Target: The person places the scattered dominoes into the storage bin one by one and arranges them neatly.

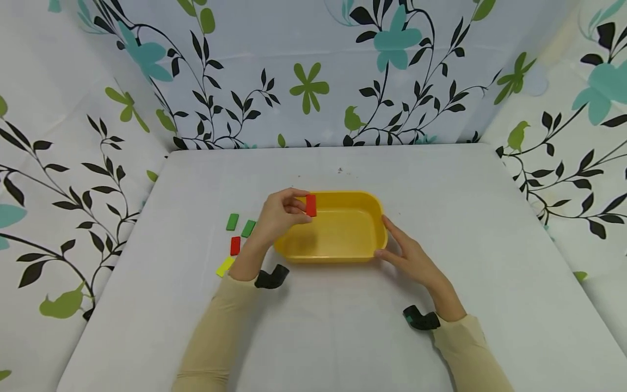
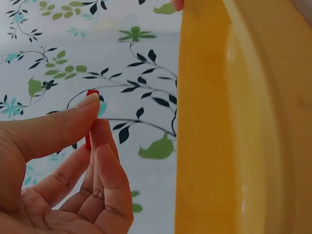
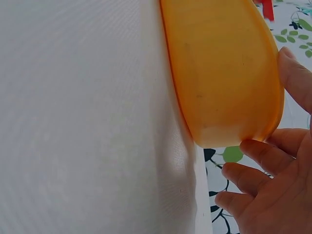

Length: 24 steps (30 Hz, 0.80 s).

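Between thumb and fingertips, my left hand (image 1: 281, 215) pinches a small flat red block (image 1: 311, 205) on end, above the left part of a yellow plastic tray (image 1: 343, 231). Seen from the left wrist, the red block (image 2: 92, 91) shows only as a thin edge behind the thumb, with the tray (image 2: 204, 122) to its right. My right hand (image 1: 409, 256) touches the right end of the tray, fingers spread and fairly straight. In the right wrist view its fingertips rest against the tray's outer wall (image 3: 224, 73).
Left of the tray lie two green blocks (image 1: 232, 221), one red block (image 1: 235, 245) and a yellow block (image 1: 225, 267), partly near the left wrist. The white table (image 1: 333, 326) reaches patterned cloth (image 1: 303, 71) at the back and sides.
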{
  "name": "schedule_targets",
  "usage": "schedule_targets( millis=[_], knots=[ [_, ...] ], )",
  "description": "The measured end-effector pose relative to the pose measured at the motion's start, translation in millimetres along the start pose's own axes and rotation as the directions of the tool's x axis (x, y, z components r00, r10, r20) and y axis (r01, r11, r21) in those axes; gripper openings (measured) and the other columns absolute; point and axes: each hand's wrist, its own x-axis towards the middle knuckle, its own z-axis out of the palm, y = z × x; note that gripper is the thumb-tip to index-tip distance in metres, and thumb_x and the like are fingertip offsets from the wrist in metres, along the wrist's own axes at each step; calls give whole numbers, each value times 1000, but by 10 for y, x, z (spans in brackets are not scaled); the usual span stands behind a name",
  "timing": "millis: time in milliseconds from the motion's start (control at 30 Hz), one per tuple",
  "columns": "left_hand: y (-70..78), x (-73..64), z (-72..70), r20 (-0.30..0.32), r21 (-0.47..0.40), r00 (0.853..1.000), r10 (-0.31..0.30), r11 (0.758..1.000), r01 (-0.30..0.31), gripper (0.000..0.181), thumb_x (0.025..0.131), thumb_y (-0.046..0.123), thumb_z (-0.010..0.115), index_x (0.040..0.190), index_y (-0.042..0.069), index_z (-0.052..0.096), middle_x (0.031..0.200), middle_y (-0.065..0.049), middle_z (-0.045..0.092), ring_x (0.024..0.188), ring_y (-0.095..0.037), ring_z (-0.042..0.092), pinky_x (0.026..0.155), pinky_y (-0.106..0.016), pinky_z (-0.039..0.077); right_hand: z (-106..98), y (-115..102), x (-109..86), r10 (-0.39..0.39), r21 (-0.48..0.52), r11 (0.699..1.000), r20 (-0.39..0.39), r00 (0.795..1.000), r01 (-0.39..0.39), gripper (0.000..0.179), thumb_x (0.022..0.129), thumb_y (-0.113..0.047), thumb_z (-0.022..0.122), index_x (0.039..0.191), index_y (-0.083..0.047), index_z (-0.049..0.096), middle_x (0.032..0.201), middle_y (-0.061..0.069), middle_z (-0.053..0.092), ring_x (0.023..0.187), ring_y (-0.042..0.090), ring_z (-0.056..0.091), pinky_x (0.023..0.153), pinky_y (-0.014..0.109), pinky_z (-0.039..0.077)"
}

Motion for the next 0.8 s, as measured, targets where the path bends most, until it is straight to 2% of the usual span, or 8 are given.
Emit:
schedule_targets(
  millis=[167, 300, 500, 667, 800],
  knots=[
    [6, 197, 391, 30, 49, 999, -42, 998, 41, 48, 79, 5, 79, 124, 11, 65, 95, -9, 66, 80, -20, 60, 73, -23, 50, 8, 6, 8, 23, -5, 1000, 6, 1000, -23, 82, 93, -27, 66, 157, -14, 17, 162, 13, 22, 149, 38, 19, 117, 58, 19],
    [-11, 302, 650, 10, 61, 997, -75, 995, 74, 48, 77, 5, 81, 123, 10, 66, 90, -10, 68, 80, -21, 60, 73, -24, 50, 2, 3, 8, 40, -8, 999, 12, 999, -40, 82, 93, -29, 66, 158, -16, 17, 162, 12, 21, 149, 37, 19, 117, 57, 19],
    [1, 373, 959, -44, 101, 993, -105, 989, 109, 48, 77, 1, 80, 123, 8, 65, 90, -11, 68, 78, -21, 58, 76, -26, 54, -4, -5, 18, 43, -14, 999, 19, 999, -43, 81, 94, -29, 65, 158, -17, 16, 162, 12, 21, 149, 38, 19, 117, 58, 19],
    [18, 418, 1185, -86, 152, 990, -110, 981, 122, 48, 74, -1, 79, 119, 7, 68, 88, -11, 69, 74, -20, 58, 68, -23, 51, -7, -7, 16, 45, -13, 999, 17, 999, -45, 82, 93, -29, 66, 158, -17, 16, 162, 12, 21, 149, 38, 19, 116, 59, 19],
    [21, 449, 1322, -109, 171, 982, -152, 971, 169, 47, 74, -1, 78, 119, 8, 69, 89, -10, 67, 75, -20, 55, 66, -22, 47, -2, -9, 4, 49, -6, 999, 18, 999, -49, 83, 93, -32, 66, 158, -18, 16, 162, 11, 21, 149, 37, 19, 116, 59, 19]
  ],
)
